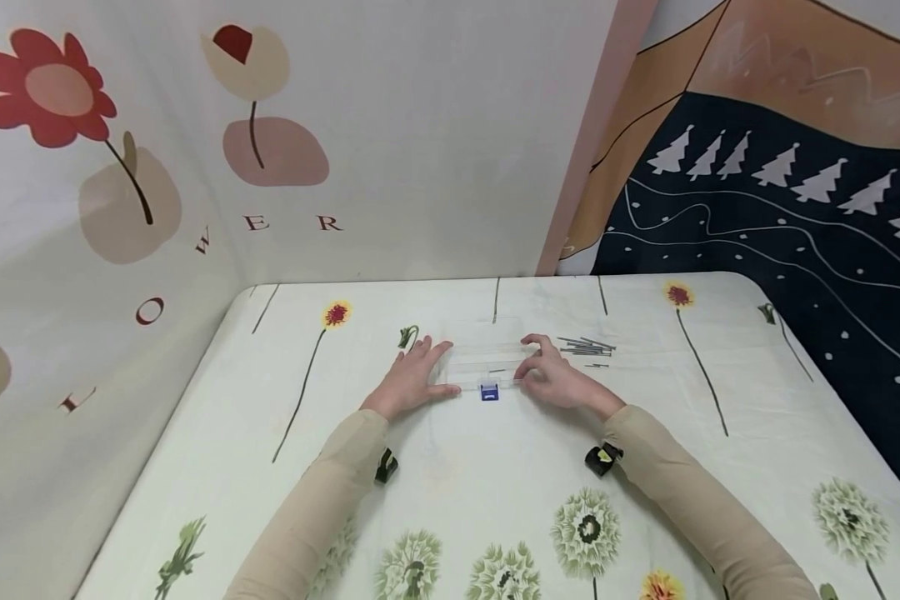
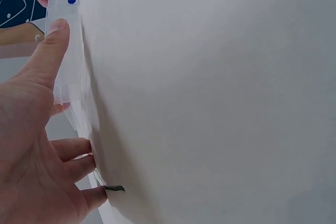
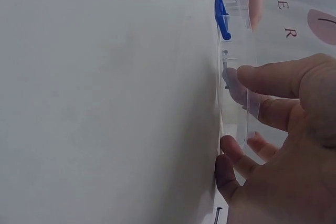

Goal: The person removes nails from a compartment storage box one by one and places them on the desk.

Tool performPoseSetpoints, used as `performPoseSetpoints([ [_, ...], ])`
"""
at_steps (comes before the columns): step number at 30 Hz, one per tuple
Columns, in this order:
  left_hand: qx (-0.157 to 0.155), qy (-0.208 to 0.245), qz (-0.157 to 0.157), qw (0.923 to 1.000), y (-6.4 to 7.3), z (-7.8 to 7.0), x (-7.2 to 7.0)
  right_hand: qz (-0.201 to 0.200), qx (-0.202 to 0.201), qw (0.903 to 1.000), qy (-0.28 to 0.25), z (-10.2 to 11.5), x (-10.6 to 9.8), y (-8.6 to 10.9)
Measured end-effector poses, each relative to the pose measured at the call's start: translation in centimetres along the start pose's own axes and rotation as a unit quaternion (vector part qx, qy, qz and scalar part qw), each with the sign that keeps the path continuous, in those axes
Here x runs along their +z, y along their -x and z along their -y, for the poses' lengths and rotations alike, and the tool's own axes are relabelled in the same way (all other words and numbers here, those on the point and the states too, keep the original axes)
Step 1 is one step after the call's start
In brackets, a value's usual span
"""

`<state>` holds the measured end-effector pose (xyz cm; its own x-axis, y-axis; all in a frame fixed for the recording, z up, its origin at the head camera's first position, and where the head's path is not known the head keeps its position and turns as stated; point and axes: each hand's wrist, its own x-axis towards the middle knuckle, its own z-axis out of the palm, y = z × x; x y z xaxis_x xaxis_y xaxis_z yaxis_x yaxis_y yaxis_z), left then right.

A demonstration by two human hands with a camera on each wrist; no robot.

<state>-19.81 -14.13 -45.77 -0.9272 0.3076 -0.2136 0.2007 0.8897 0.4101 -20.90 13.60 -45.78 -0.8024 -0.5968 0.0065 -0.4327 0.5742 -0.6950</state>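
Observation:
A clear plastic box (image 1: 484,354) with a blue latch (image 1: 490,392) on its front lies on the table. A nail (image 3: 226,71) shows through its clear wall. My left hand (image 1: 414,379) is at the box's left end, fingers spread and mostly straight; the thumb (image 2: 52,51) lies along the front and other fingertips rest on the tablecloth. With bent fingers, my right hand (image 1: 555,379) grips the box's right end, thumb (image 3: 268,80) at the front and index finger behind the clear plastic. Its lower fingertips reach down to the cloth.
A pile of loose nails (image 1: 587,346) lies just right of the box, beside my right hand, with a few shorter nails (image 1: 597,365) in front. The flower-printed tablecloth (image 1: 450,467) covers the table, whose far edge meets a printed curtain (image 1: 420,167).

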Motion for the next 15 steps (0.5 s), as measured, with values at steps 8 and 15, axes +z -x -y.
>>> performPoseSetpoints([
  [8, 0.001, -0.002, -0.001, 1.0000, 0.05, -0.21, -0.21, 0.015, 0.010, 0.9995, 0.028, 0.12, 0.23, 0.04],
  [15, 0.004, -0.003, -0.003, 1.0000, 0.12, -0.23, -0.29, 0.016, 0.014, 0.9995, 0.023, 0.14, 0.33, 0.05],
])
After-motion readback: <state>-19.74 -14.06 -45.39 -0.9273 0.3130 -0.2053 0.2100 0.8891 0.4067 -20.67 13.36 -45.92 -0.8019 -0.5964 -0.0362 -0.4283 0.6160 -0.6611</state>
